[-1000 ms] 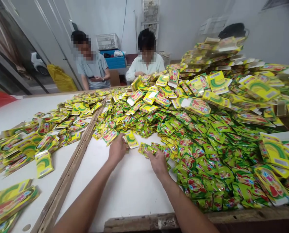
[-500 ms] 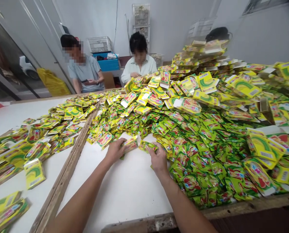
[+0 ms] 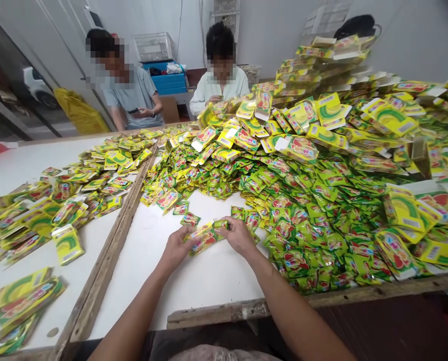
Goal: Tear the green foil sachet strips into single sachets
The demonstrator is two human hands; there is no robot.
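My left hand [image 3: 176, 248] is closed around a small yellow carton [image 3: 202, 241] printed with red fruit, over the white tabletop. Between the fingers of my right hand [image 3: 242, 236] is a green sachet [image 3: 220, 225], held against the carton's right end. Whether part of the sachet is inside the carton I cannot tell. Just beyond my left fingers lies a loose sachet [image 3: 189, 219]. A large heap of green sachets [image 3: 314, 230] spreads to the right of my right hand.
Yellow cartons [image 3: 302, 148] lie piled over the back of the heap. A wooden strip [image 3: 111, 250] divides the table, with more cartons [image 3: 67, 244] left of it. Two people sit across the table, one in a blue shirt [image 3: 139, 90], one in a white shirt [image 3: 199, 100].
My hands have drawn closer together and nearer to me. The sachet in my right hand has come against the carton, which was apart from it. The view has tilted down.
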